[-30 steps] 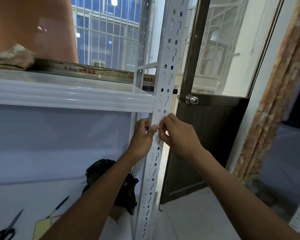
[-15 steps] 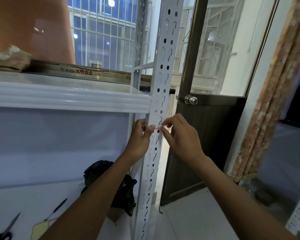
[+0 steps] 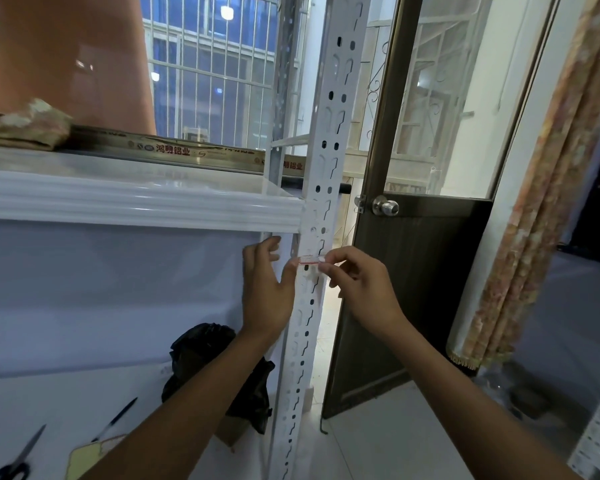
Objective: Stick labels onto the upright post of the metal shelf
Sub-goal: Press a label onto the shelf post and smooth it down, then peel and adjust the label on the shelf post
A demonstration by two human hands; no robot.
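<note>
On post (image 3: 329, 133), right hand (image 3: 364, 289) pinches label (image 3: 309, 260); left hand (image 3: 267, 289) presses it.

So the small white label (image 3: 309, 260) with the red border lay flat across the front of the white slotted upright post (image 3: 326, 150), just under where the shelf (image 3: 136, 202) edge met it. The left hand (image 3: 265, 289) sat beside the post with fingers mostly straight, its thumb on the label's left end. The right hand (image 3: 361, 285) pinched the right end between thumb and forefinger. Couldn't really tell whether the label was stuck down yet. Down below, a black plastic bag (image 3: 201, 348) sat on the lower shelf board, with scissors (image 3: 14, 459) and a pen (image 3: 115, 419) nearer the corner. A dark door (image 3: 413, 289) with a round knob (image 3: 386, 206) stood right behind the post.
</note>
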